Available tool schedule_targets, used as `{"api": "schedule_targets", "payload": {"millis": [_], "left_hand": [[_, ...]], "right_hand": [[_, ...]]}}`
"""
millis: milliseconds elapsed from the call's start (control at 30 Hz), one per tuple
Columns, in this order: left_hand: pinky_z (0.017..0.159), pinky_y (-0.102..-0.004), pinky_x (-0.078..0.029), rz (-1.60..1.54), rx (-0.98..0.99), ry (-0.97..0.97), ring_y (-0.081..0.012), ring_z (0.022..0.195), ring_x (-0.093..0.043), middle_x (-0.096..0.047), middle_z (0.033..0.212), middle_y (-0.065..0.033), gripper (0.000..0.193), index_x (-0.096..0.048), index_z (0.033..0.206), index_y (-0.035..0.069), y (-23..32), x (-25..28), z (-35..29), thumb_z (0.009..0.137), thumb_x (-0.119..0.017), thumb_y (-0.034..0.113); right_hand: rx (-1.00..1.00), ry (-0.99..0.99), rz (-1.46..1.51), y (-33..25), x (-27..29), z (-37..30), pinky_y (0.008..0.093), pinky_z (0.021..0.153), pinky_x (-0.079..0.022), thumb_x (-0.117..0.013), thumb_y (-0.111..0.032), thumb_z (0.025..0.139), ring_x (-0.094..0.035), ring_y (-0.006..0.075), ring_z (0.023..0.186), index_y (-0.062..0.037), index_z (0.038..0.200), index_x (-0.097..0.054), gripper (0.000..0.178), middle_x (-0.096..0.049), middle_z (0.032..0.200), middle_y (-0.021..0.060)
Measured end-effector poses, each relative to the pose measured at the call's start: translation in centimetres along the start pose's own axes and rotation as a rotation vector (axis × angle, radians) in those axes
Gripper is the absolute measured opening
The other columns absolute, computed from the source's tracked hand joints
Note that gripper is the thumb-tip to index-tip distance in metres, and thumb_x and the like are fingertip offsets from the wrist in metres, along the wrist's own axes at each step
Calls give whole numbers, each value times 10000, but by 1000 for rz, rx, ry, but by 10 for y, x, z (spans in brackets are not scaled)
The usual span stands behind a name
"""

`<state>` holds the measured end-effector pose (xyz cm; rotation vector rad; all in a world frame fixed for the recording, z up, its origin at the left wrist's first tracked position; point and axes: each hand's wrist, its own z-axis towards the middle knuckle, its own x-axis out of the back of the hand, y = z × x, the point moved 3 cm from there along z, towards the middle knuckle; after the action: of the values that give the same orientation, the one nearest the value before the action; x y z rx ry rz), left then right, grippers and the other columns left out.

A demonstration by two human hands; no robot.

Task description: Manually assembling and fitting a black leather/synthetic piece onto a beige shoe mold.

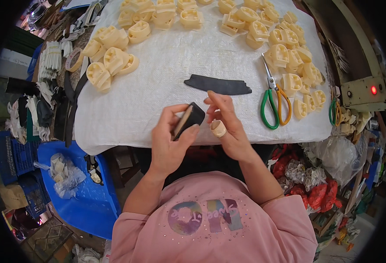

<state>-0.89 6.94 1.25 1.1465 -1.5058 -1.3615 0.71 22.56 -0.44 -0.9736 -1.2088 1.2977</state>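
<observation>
My left hand [169, 138] grips a small block [192, 120] between thumb and fingers; it looks like a shoe heel, black on its outside and tan on one face. My right hand [228, 131] is just to its right, fingers spread and bent, with nothing seen in them. Cream tape [218, 128] wraps the right thumb. Beyond both hands a curved black strip [219, 84] lies flat on the white table cover [158, 74]. Scissors [271, 94] with one green and one orange handle lie to the right, blades pointing away.
Cream plastic heels [114, 59] lie in groups at the far left, far side and right of the table. A blue bin [83, 197] with plastic bags stands below left. A machine frame [363, 92] with a red light borders the right, near a second pair of scissors [334, 109].
</observation>
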Motion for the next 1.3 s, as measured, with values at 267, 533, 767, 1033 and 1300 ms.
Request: {"api": "schedule_targets", "payload": {"millis": [267, 533, 767, 1033, 1300], "left_hand": [[615, -244, -441, -368, 9, -294, -119, 679, -543, -597, 881, -101, 550, -461, 1127, -30, -26, -16, -15, 954, -389, 487], [759, -323, -452, 319, -672, 37, -233, 939, -527, -555, 1047, -161, 230, -588, 1001, 24, -8, 4, -17, 802, -692, 69], [804, -382, -489, 426, -836, -47, -344, 1032, -560, -595, 1034, -192, 187, -590, 870, 39, 5, 0, -14, 740, -636, -88], [785, -389, -540, 259, -808, 49, -386, 939, -639, -622, 987, -209, 191, -513, 834, -20, -5, 3, -17, 728, -612, -146], [777, -385, -548, 283, -817, 22, -377, 943, -635, -616, 981, -210, 197, -509, 827, -26, -2, -1, -22, 721, -613, -156]], "right_hand": [[-264, 123, 343, 5, 2, 4, 207, 564, -422, -499, -126, 888, -517, 85, 709, -33, 1141, -543, 273, -544, 880, 38], [-566, 134, 629, 15, 1, -1, 217, 442, -415, -429, -158, 884, -542, 71, 631, -54, 1023, -545, 209, -579, 822, 20], [-571, 18, 508, 15, -5, -8, 200, 497, -430, -418, -131, 883, -531, 54, 648, -30, 978, -561, 198, -580, 820, 18], [-255, -70, 471, 5, 6, -13, 211, 650, -466, -468, -204, 952, -530, 84, 729, -33, 1212, -532, 317, -515, 932, 43], [-201, -322, 603, 3, 17, -18, 251, 760, -496, -630, 5, 823, -565, 126, 907, -13, 1139, -577, 321, -540, 1057, 58]]}}
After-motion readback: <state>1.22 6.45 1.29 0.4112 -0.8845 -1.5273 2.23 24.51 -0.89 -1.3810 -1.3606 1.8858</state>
